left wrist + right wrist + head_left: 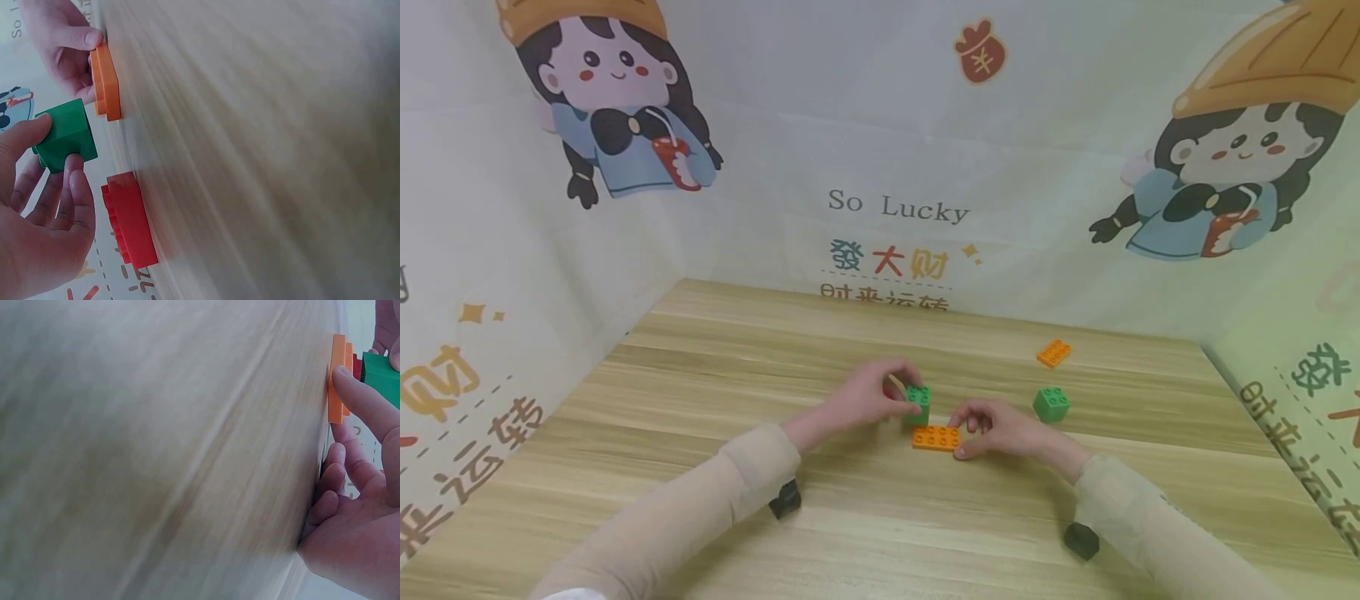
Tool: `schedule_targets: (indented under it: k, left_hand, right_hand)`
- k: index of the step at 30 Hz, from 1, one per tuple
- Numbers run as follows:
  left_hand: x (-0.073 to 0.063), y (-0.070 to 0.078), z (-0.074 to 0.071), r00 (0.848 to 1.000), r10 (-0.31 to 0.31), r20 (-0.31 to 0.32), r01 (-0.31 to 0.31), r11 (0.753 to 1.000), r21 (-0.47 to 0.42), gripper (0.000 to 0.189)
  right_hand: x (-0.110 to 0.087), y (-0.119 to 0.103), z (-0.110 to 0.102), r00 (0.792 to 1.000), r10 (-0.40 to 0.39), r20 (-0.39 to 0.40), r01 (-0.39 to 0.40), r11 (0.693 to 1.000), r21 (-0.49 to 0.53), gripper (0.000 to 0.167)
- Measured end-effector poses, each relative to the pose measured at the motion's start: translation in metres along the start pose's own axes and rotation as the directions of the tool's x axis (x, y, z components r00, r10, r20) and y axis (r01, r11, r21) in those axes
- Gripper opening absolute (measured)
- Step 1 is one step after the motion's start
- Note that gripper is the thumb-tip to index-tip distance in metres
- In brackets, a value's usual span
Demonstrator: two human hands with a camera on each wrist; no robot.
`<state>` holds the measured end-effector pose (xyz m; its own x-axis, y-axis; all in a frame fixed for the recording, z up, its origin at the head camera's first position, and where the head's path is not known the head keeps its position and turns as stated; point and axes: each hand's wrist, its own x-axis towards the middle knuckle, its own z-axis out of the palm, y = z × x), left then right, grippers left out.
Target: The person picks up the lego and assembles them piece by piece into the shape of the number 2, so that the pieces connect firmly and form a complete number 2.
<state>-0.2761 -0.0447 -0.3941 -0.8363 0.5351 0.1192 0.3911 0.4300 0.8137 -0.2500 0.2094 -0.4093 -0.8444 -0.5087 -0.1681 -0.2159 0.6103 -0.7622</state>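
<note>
Between thumb and fingers, my left hand (872, 393) pinches a green toy brick (67, 135), raised off the table in the left wrist view. Close by on the tabletop lies a flat orange brick (936, 437) with two rows of studs. The thumb and a finger of my right hand (1000, 429) hold its right end. A red brick (130, 220) rests on the table beneath my left hand; in the head view that hand mostly hides it.
A second green brick (1051, 404) stands right of my right hand. Farther back lies another orange brick (1054, 353). Black objects (1081, 541) show by both forearms. Printed cloth (880, 150) walls in the wooden table (760, 350).
</note>
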Motion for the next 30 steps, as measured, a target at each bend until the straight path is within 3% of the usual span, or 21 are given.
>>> schedule_targets:
  k: [18,30]
  left_hand:
    - [-0.006,0.005,0.010,1.000,0.010,0.029,-0.011,1.000,0.020,0.027]
    - [-0.012,0.008,0.010,0.996,0.011,0.088,-0.012,1.000,0.014,0.026]
  right_hand:
    - [0.001,-0.001,-0.001,1.000,0.019,0.009,-0.019,1.000,-0.005,0.034]
    - [0.001,0.000,-0.001,1.000,0.021,0.007,-0.021,1.000,-0.008,0.034]
